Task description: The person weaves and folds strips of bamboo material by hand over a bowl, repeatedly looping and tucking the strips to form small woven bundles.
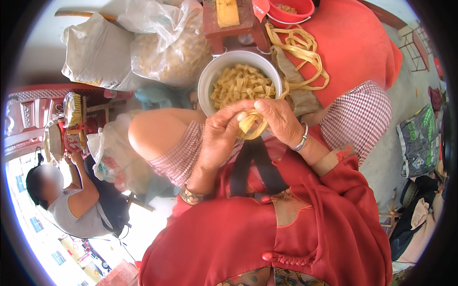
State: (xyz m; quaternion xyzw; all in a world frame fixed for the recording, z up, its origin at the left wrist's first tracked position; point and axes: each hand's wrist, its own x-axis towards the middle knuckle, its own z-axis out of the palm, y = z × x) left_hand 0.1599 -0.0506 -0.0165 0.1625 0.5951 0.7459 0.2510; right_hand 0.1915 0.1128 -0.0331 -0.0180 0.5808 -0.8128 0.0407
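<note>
My left hand (222,134) and my right hand (281,123) meet over the near rim of a white metal basin (204,84). Between their fingertips they pinch a looped, flat yellow strip (256,134), perhaps dried plant material or paper. Many small folded yellow pieces (243,84) fill the bottom of the basin. A silvery bracelet circles my right wrist. Long yellow strips (313,60) lie loosely over the red cloth to the right of the basin, and one runs down towards my right hand.
Behind the basin stands a red wooden stool (214,32) with a wooden block on it. A red bucket (295,18) is beside it. A clear plastic bag (171,53) of similar pieces and a white sack (98,53) stand back left. Another person (77,203) sits at the left.
</note>
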